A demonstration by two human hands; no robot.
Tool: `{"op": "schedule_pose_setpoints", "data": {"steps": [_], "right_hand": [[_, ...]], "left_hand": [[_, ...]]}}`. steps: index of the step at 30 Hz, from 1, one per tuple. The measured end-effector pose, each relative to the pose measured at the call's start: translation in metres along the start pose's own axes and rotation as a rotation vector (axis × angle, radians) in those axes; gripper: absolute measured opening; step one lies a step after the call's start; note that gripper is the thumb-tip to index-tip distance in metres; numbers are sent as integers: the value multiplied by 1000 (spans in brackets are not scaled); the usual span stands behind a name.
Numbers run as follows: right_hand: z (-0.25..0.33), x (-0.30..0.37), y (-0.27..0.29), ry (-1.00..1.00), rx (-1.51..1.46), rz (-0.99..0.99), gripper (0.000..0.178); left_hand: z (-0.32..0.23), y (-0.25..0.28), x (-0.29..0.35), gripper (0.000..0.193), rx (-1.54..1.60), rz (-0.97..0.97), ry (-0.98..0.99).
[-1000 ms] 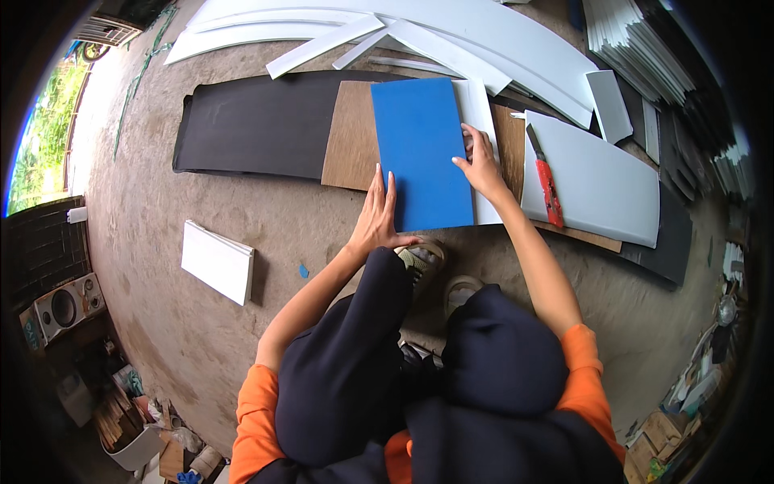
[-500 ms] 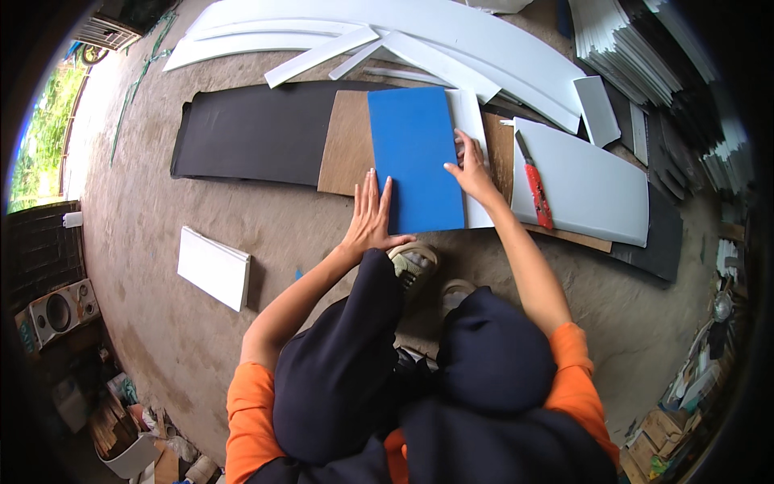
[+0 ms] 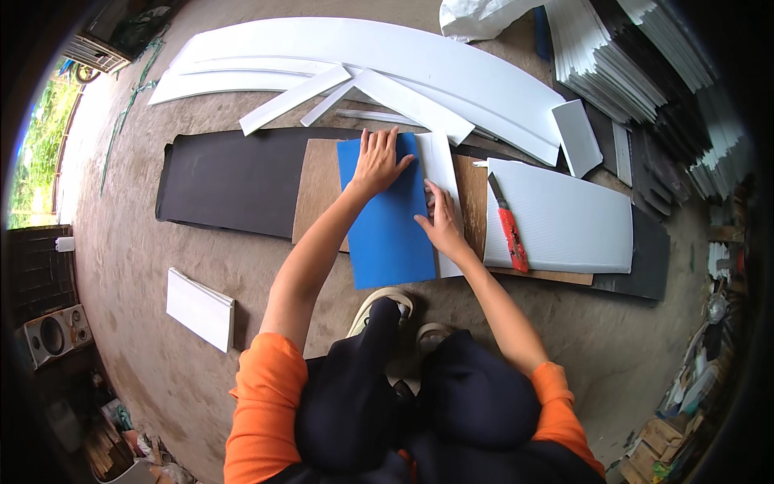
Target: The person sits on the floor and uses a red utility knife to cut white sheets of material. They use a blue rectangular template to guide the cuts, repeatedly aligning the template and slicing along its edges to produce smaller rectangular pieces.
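Sheet [image 3: 387,242], blue and oblong, lies across the brown wooden board [image 3: 318,185], left of that board's middle, its near end jutting past the board's near edge. Its long axis runs away from the person, the far end leaning slightly left. The left hand [image 3: 377,165] is laid palm down on the blue face close to the far end, fingers spread and grasping nothing. The right hand [image 3: 443,222] is at the right long edge, about midway along, fingers bent and loosely parted; whether it pinches the edge or only presses there, I cannot tell. So the sheet stretches from the left hand back toward the person, while the right hand is nearer its near end. A white sheet [image 3: 439,161] shows along that right edge, under the right fingers. Further right, a red-handled knife [image 3: 511,236] rests on the left edge of a pale ribbed panel [image 3: 568,214]. A black sheet [image 3: 230,181] extends left from the wooden board, over the floor [image 3: 129,250].
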State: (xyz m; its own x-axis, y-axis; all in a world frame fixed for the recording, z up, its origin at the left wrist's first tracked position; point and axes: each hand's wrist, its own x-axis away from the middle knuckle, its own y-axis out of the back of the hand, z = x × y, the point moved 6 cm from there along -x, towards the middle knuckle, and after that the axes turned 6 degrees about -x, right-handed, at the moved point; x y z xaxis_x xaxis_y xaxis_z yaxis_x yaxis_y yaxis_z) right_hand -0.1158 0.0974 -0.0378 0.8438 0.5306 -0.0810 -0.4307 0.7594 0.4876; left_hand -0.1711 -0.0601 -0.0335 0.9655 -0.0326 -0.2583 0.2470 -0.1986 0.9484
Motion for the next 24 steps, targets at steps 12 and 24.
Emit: {"op": "schedule_pose_setpoints", "data": {"steps": [12, 24], "right_hand": [[5, 21, 13, -31, -77, 43, 65], [-8, 72, 128, -326, 653, -214, 61]], "left_hand": [[-23, 16, 27, 61, -19, -95, 161], [-44, 32, 41, 27, -19, -122, 183]]}}
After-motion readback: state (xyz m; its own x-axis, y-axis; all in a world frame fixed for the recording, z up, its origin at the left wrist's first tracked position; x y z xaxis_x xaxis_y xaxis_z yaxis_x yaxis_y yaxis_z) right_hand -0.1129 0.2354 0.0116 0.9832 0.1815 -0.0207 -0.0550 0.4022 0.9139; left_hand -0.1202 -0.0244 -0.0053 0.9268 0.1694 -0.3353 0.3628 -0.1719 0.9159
